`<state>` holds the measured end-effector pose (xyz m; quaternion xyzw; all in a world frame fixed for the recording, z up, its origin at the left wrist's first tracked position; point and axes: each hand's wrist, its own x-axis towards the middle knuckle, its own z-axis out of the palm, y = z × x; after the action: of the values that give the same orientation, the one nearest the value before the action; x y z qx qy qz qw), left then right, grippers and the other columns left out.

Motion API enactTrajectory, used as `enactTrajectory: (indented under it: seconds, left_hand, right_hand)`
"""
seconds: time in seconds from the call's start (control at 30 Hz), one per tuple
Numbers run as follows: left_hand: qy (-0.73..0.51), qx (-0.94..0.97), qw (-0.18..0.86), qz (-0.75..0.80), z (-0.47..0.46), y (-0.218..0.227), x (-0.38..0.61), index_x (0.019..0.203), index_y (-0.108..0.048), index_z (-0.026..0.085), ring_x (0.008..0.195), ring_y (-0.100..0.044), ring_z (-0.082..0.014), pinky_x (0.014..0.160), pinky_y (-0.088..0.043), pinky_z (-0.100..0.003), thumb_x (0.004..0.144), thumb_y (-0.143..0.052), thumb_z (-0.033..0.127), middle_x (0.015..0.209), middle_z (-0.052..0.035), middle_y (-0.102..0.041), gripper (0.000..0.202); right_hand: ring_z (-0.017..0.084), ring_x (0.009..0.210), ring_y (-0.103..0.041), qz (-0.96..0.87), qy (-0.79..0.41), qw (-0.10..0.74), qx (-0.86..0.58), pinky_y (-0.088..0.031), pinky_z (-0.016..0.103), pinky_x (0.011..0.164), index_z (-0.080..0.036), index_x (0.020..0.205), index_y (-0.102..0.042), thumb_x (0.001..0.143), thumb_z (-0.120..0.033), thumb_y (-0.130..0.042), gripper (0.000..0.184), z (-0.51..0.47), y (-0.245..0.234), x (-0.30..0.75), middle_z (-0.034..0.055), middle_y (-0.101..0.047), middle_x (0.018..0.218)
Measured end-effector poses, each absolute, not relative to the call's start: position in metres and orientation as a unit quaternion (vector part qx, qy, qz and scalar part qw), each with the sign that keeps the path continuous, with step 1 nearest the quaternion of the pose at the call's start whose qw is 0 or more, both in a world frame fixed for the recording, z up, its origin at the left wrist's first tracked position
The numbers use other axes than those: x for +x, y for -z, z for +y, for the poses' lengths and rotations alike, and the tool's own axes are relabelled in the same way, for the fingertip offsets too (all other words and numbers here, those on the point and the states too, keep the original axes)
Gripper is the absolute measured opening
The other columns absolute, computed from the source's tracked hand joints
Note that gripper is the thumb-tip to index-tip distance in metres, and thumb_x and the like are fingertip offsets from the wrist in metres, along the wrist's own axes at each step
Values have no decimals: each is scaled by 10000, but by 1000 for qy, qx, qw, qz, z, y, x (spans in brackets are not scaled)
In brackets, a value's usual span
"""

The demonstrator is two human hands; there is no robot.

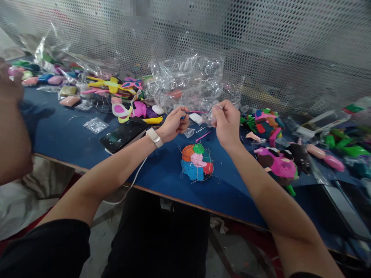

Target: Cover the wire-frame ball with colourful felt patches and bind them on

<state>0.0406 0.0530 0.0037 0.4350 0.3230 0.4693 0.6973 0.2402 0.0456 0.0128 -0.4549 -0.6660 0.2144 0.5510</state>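
Note:
My left hand (175,122), with a pale watch on its wrist, is closed; a bit of blue shows at its fingertips, too small to name. Opposite it, my right hand (227,121) is closed in a pinch, and what its fingers hold cannot be made out. Between the hands a thin pink strip is visible, but I cannot tell whether either hand touches it. Below them lies a round patchwork of coloured modelling clay (198,161) with thin wires or threads across it. A pink plastic stick (203,136) rests on the table just above this piece.
Crumpled clear plastic bags (188,77) lie behind my hands on the blue table (162,170). To the left are a black phone (124,135) with a white cable and several clay packs. More clay shapes (278,166) lie right. Another person's arm (13,127) reaches in at far left.

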Motion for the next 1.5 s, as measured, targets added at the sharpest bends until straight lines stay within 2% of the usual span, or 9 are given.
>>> enactTrajectory:
  seconds: [0.17, 0.3, 0.43, 0.7, 0.83, 0.97, 1.1, 1.27, 1.5]
  left_hand:
    - [-452, 462, 700, 304, 50, 3, 47, 1098, -505, 241, 548, -402, -46, 562, -325, -227, 909, -517, -17, 899, 46, -627, 320]
    - [-475, 493, 675, 275, 53, 10, 48, 1070, -528, 223, 666, -556, -47, 656, -436, -232, 838, -517, -115, 989, 30, -647, 410]
    - [-478, 525, 648, 277, 56, 16, 48, 1039, -534, 222, 688, -619, -82, 676, -484, -261, 985, -537, -38, 931, 17, -649, 265]
    - [-442, 608, 555, 356, 53, 15, 51, 850, -592, 192, 570, -392, -96, 567, -299, -260, 1154, -515, 210, 648, 47, -460, 314]
    - [-422, 631, 539, 365, 52, 12, 50, 781, -534, 190, 610, -388, -91, 580, -302, -255, 1081, -599, 197, 693, 31, -485, 307]
    - [-402, 602, 593, 351, 51, 14, 50, 940, -522, 216, 584, -375, -91, 538, -291, -255, 935, -578, 67, 738, 47, -453, 160]
    - [-413, 607, 612, 295, 54, 20, 52, 956, -481, 233, 586, -448, -86, 558, -393, -256, 848, -512, -24, 804, 44, -469, 281]
    - [-413, 621, 598, 295, 58, 26, 52, 1000, -467, 240, 620, -585, -92, 602, -496, -250, 1013, -443, 19, 882, 20, -599, 223]
    - [-399, 620, 551, 392, 55, 19, 48, 1024, -537, 232, 467, -447, -101, 487, -341, -253, 1131, -443, 139, 660, 52, -513, 169]
  right_hand:
    - [195, 680, -556, -662, -229, 561, -441, -552, 407, 654, -328, 1091, -632, 919, -712, -793, 451, 52, -4, 243, -26, -512, 800]
    - [261, 867, -707, -665, -249, 559, -429, -645, 486, 784, -330, 1187, -671, 838, -674, -906, 544, 48, -8, 240, 26, -657, 952]
    - [298, 1024, -758, -692, -322, 522, -380, -672, 506, 863, -329, 1168, -695, 752, -698, -971, 621, 33, -25, 235, 69, -749, 1145]
    - [204, 773, -787, -763, -614, 137, -152, -647, 313, 663, -211, 1002, -753, 805, -678, -955, 546, -1, -56, 232, 79, -849, 945]
    - [237, 823, -778, -707, -461, 436, -313, -668, 381, 672, -300, 1137, -770, 872, -888, -757, 644, 14, -46, 223, 89, -818, 1092]
    - [399, 1403, -717, -621, -364, 560, -411, -669, 585, 1022, -356, 1448, -681, 949, -864, -662, 712, 37, -28, 223, 157, -693, 1450]
    - [370, 1502, -646, -593, -373, 572, -426, -626, 611, 1130, -398, 1445, -638, 959, -712, -727, 586, 35, -17, 222, 104, -643, 1590]
    - [335, 1436, -671, -648, -328, 533, -434, -613, 582, 1174, -356, 1357, -680, 919, -506, -796, 478, 38, -8, 223, 95, -688, 1543]
    - [342, 1244, -761, -670, -282, 504, -467, -674, 564, 1051, -318, 1493, -621, 876, -417, -835, 660, 65, 14, 246, 160, -603, 1608]
